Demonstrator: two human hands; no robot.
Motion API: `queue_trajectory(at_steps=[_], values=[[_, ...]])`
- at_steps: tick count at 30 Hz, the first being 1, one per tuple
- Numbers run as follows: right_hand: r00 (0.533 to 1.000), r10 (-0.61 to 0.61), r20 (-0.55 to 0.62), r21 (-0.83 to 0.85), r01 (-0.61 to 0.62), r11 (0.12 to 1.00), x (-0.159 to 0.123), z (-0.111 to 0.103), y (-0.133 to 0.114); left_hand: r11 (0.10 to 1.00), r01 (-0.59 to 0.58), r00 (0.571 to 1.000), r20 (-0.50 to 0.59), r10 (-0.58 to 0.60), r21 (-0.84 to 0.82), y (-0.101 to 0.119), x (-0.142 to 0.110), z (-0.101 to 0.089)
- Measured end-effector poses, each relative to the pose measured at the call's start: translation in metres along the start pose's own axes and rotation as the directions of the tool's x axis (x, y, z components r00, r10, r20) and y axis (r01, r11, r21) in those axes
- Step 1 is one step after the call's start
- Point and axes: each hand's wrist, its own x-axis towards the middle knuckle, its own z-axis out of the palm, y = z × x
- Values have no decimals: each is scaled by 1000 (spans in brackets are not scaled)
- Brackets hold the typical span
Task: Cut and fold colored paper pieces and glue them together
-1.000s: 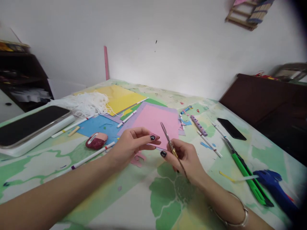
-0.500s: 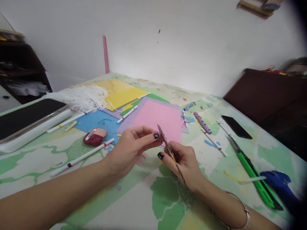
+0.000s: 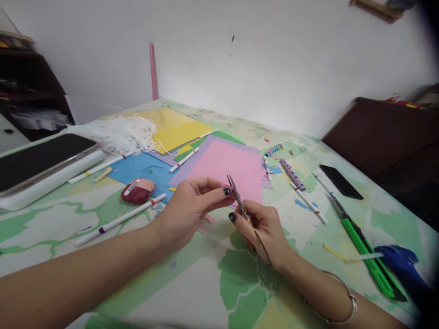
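My left hand [image 3: 188, 208] is closed in a pinch, thumb against fingers, on a small pink paper piece [image 3: 232, 188] mostly covered by the fingertips. In my right hand [image 3: 265, 230] is a pair of scissors [image 3: 243, 208], blades pointing up and away, their tips slightly apart right beside the left fingertips. Both hands hover above the near edge of a pink paper sheet [image 3: 226, 160], which lies on a purple sheet [image 3: 187, 170]. Below my left hand, pink paper scraps [image 3: 206, 224] rest on the tablecloth.
Left are a marker [image 3: 120, 220], a red-and-pink case [image 3: 137, 190], blue paper [image 3: 132, 170], white string [image 3: 120, 132] and a dark-topped white device [image 3: 48, 167]. Right are a purple dotted tube [image 3: 292, 174], a black phone [image 3: 341, 182], a green cutter [image 3: 366, 256] and a blue tool [image 3: 398, 256].
The scissor blades have parted slightly at the tips. Both hands stay close together in nearly the same pose, while the whole view has shifted a little.
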Motion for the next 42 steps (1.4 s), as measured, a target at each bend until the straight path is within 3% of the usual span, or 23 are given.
queue_trajectory(at_steps=[42], values=[[1000,6,-14,-36,-7,999,1,1,3,1000,-18,1000,7,18,-9,1,-1,1]])
